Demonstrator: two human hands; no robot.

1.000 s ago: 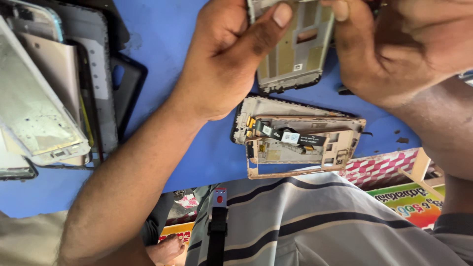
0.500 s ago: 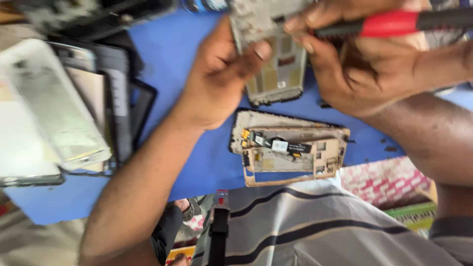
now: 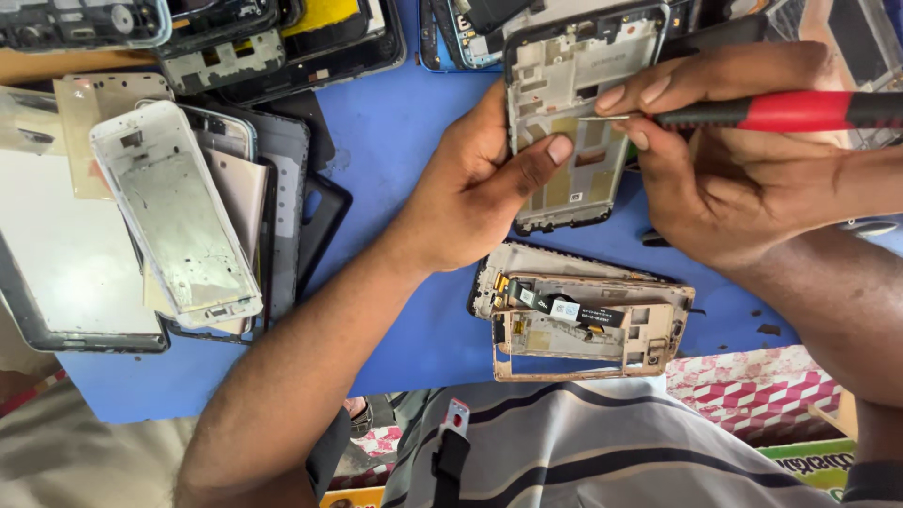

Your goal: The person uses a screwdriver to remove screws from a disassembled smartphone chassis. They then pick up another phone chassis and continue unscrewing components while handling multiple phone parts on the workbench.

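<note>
My left hand [image 3: 475,193] grips a bare phone middle frame [image 3: 576,85] by its left edge, thumb pressed on its inner face, above the blue work mat [image 3: 404,132]. My right hand [image 3: 724,165] holds a screwdriver with a red and black handle [image 3: 800,111]; its thin metal tip touches the inside of that frame near the upper middle. Below both hands, a stripped gold phone frame [image 3: 583,325] with a black flex cable across it lies on the mat.
A pile of phone frames, back covers and screen panels [image 3: 179,207] covers the left side. More dismantled phone housings [image 3: 273,38] line the top edge. A striped shirt [image 3: 602,452] fills the bottom, with patterned boxes [image 3: 762,395] at lower right.
The view has shifted so the held frame and both hands sit lower in the picture. The screwdriver, absent a second ago, now has its tip on the frame's inside.
</note>
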